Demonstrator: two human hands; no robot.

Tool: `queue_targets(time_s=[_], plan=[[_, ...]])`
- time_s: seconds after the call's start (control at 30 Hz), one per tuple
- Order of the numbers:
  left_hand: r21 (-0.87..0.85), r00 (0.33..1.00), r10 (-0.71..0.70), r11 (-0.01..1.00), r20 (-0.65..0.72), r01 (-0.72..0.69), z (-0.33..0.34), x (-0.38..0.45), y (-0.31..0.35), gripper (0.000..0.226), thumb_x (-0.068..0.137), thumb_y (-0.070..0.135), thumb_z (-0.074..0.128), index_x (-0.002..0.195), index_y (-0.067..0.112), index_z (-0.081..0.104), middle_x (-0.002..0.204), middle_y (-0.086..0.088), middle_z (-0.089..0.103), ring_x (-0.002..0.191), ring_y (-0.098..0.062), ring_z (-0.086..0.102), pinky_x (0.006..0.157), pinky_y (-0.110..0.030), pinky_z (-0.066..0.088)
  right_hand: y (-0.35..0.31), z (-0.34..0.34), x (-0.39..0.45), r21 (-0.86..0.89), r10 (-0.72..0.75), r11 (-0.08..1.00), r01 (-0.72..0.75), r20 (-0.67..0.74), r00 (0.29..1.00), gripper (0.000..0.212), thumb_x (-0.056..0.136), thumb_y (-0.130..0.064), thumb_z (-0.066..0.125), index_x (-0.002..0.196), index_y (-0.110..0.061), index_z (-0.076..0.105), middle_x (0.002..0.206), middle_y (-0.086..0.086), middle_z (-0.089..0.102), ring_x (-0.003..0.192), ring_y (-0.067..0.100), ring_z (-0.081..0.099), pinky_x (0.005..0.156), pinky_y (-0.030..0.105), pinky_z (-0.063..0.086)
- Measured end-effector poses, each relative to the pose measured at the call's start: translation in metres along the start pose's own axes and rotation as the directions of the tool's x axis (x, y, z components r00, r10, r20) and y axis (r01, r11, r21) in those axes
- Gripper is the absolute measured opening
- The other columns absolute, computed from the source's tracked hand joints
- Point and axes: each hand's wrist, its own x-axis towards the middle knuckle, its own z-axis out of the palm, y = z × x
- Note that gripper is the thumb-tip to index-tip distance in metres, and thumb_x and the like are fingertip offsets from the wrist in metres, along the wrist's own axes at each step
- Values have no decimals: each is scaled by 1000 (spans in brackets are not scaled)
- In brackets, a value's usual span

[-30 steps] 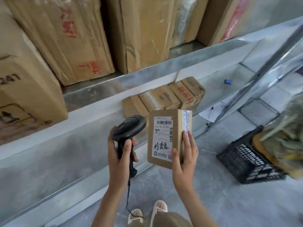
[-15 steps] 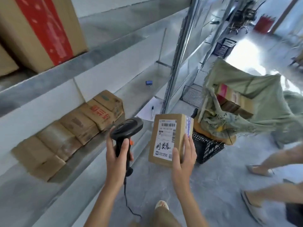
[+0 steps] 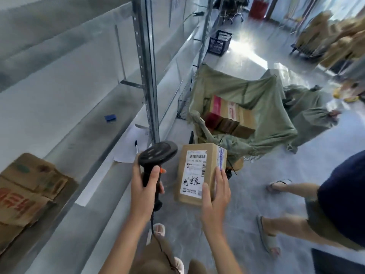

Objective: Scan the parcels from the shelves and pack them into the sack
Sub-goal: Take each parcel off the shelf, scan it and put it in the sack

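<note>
My right hand (image 3: 215, 196) holds a small brown parcel (image 3: 194, 173) upright, its white barcode label facing me. Beside it, my left hand (image 3: 143, 191) grips a black corded barcode scanner (image 3: 157, 155) by the handle, its head level with the parcel's top. Beyond the parcel stands an open green sack (image 3: 254, 107) with several cardboard boxes (image 3: 227, 115) inside. More brown parcels (image 3: 25, 186) lie on the low metal shelf at the left.
A metal shelf upright (image 3: 147, 72) rises between me and the sack. Paper and a pen (image 3: 136, 144) lie on the shelf (image 3: 94, 135). Another person's legs (image 3: 292, 220) stand close on the right. A dark crate (image 3: 219, 42) sits down the aisle.
My view has swung right, from the stocked shelves to the aisle and the open sack. Both hands keep their hold on scanner and parcel. A person's legs have come into view on the right.
</note>
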Motion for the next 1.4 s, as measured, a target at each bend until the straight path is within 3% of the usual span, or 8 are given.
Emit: queue_targets(time_s=[0.13,0.5,0.6,0.83,0.97,1.17,1.27,1.4], plan=[[-12,996,-38,999,81,39,37,49,-7,50,97,37,60,140,18,43,88,-5,70,52,-24,53,52,-35,48,5,4,43,-3,17,1000,-18,-64,998,61,91,-45,48,151,-39,36,159,-14,31,147,2,21,113,8,7],[-42,962,-14,999,274,26,138,197,-6,52,96,40,59,140,16,43,86,-6,69,52,-28,53,51,-35,49,9,15,188,-84,54,994,-77,-246,968,62,90,-54,43,150,-46,29,160,-15,29,144,1,21,122,44,20],[-66,966,-22,997,256,40,152,225,-8,52,96,34,57,139,9,42,84,-5,69,51,-25,52,49,-32,49,19,10,227,-131,17,991,-43,-190,982,60,91,-54,43,149,-52,26,160,-16,27,145,5,21,119,39,19],[-25,985,-73,997,157,77,176,272,-24,43,93,31,56,130,10,47,84,-5,68,50,-24,52,48,-34,48,59,-6,349,-456,-225,851,259,128,966,59,95,-46,47,151,-29,38,157,2,37,136,35,38,107,52,33],[-8,997,-63,998,45,63,192,284,-30,38,95,29,54,128,12,48,87,-11,66,52,-28,50,48,-32,48,84,8,409,-516,-304,656,551,489,818,60,94,-47,46,151,-29,37,156,8,38,134,44,37,100,56,37],[16,990,-92,995,-107,95,215,291,-46,62,88,55,67,133,17,48,89,-13,66,50,-24,53,49,-32,51,122,31,468,-311,-178,386,868,899,401,64,96,-50,36,155,-32,24,162,9,24,141,48,26,106,64,31],[41,983,-91,994,-161,99,225,288,-52,49,85,59,66,123,31,52,88,-8,66,51,-23,53,49,-30,51,138,42,482,-263,-159,414,872,922,354,62,95,-50,39,154,-29,30,159,12,32,138,50,33,101,63,38],[52,962,-134,987,-238,151,233,281,-62,73,83,63,68,132,15,43,89,-11,63,50,-25,52,49,-29,49,145,54,507,-195,-197,394,898,937,290,62,93,-50,42,150,-25,36,156,13,38,132,49,39,94,58,42]])
